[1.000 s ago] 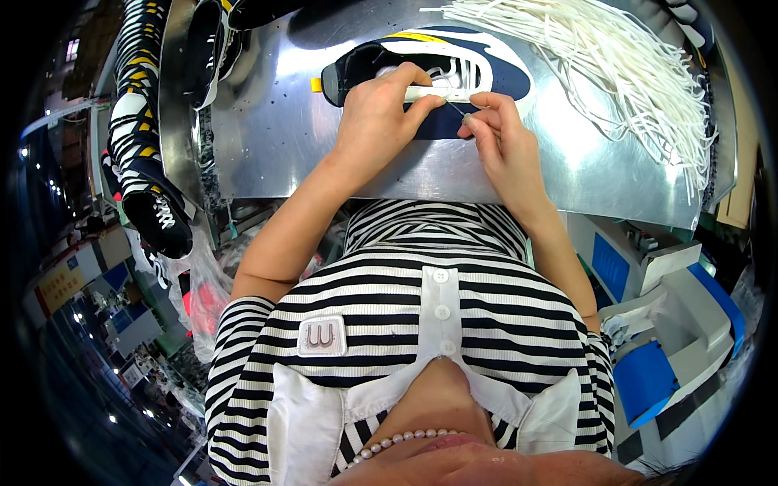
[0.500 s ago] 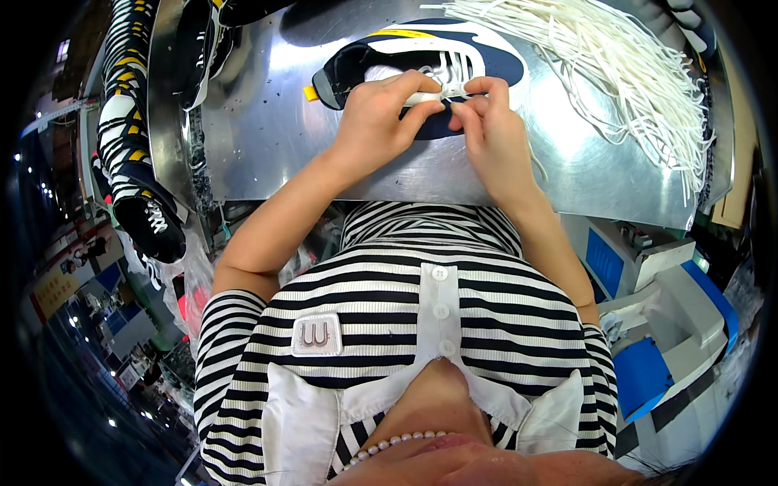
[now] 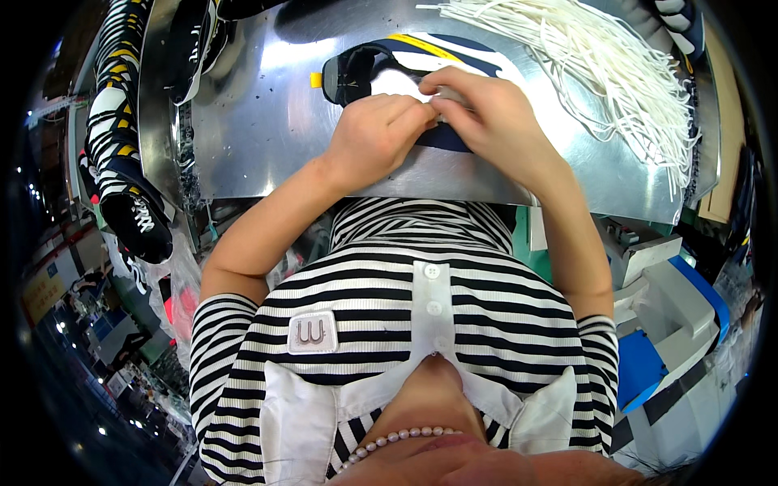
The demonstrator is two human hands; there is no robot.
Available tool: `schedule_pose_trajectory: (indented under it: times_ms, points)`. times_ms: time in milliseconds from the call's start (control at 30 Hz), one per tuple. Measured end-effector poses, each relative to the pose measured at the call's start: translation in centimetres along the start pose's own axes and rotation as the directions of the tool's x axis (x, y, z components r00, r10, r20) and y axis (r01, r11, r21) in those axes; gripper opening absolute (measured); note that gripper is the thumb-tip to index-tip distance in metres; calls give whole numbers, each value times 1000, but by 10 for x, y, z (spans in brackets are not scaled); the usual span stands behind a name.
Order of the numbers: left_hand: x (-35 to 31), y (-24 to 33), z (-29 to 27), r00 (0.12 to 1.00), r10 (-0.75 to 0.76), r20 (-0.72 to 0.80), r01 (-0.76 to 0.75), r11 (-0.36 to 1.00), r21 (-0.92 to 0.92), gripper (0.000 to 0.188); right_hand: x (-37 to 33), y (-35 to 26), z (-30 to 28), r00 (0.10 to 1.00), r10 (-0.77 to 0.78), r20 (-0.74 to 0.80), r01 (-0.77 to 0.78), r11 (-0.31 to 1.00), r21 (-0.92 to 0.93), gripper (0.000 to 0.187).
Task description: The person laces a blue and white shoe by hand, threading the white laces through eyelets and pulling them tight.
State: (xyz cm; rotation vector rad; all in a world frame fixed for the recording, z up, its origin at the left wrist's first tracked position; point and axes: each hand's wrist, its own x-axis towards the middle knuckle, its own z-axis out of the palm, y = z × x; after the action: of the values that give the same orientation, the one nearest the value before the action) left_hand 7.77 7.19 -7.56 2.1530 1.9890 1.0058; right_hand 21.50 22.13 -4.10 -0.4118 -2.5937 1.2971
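A navy, black and white shoe (image 3: pixel 348 77) with a yellow stripe and a yellow heel tab lies on its side on the metal table, heel to the left. My left hand (image 3: pixel 377 134) is closed on the shoe's near edge at the lacing, its fingers curled and the thumb hidden. Close against it, my right hand (image 3: pixel 494 113) has thumb and forefinger brought together on a bit of white shoelace (image 3: pixel 442 116). Both hands hide most of the lacing and tongue. The fingertips nearly meet.
A big bundle of white shoelaces (image 3: pixel 600 73) spreads over the right of the metal table (image 3: pixel 267 154). A long row of striped shoes (image 3: pixel 121 121) runs down the left side. More dark shoes (image 3: pixel 190 57) stand at the far left. A grey and blue bin (image 3: pixel 656 324) sits below right.
My right hand has turned over the lacing and covers more of it. The left hand's fingers have curled in, and the shoe has tilted and shifted slightly down.
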Motion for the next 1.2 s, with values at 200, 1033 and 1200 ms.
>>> schedule_pose_trajectory:
  times_ms: [200, 1033, 1200]
  points:
    - [-14, 0, -8, 997, 76, -29, -76, 997, 23, 19, 1, 3, -2, 999, 19, 46, -14, 996, -93, 14]
    - [-2, -5, -23, 985, -71, 160, 109, 963, -245, 34, 14, 33, -20, 951, 174, -254, -5, 833, 554, 19]
    - [9, 1, -20, 806, -570, 158, 575, 695, -432, 58, 1, 18, 19, 964, 254, -83, -146, 760, 633, 13]
